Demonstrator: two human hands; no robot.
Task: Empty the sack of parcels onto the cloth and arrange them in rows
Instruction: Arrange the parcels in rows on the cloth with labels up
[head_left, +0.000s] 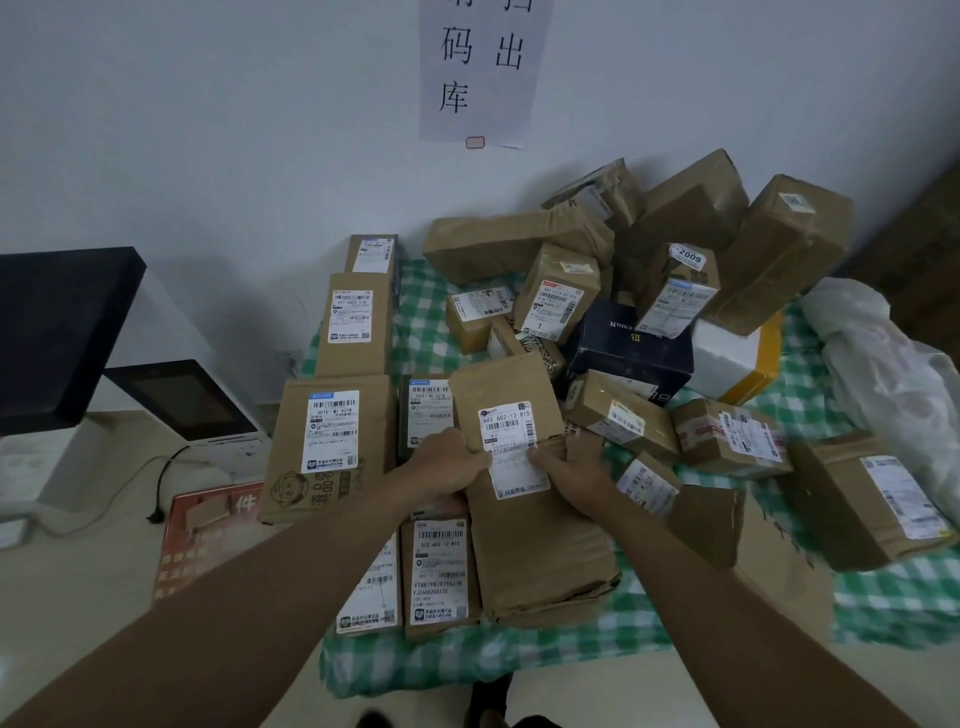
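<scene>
A long brown cardboard parcel (524, 540) with a white label lies lengthwise over the green-and-white checked cloth (431, 670). My left hand (449, 460) grips its left edge at the label. My right hand (569, 470) grips its right side at the same height. A row of labelled brown parcels (332, 441) runs along the cloth's left edge toward the wall. Two more labelled parcels (439, 577) lie under my left forearm. A loose heap of parcels (665, 244) is piled at the back right. The clear plastic sack (883, 374) lies crumpled at the right.
A dark blue box (631, 348) and a white foam box with yellow tape (737, 358) sit within the heap. Left of the cloth stand a black monitor (57, 332), a white device with a screen (187, 405) and a red sign (208, 535). A paper notice (483, 67) hangs on the wall.
</scene>
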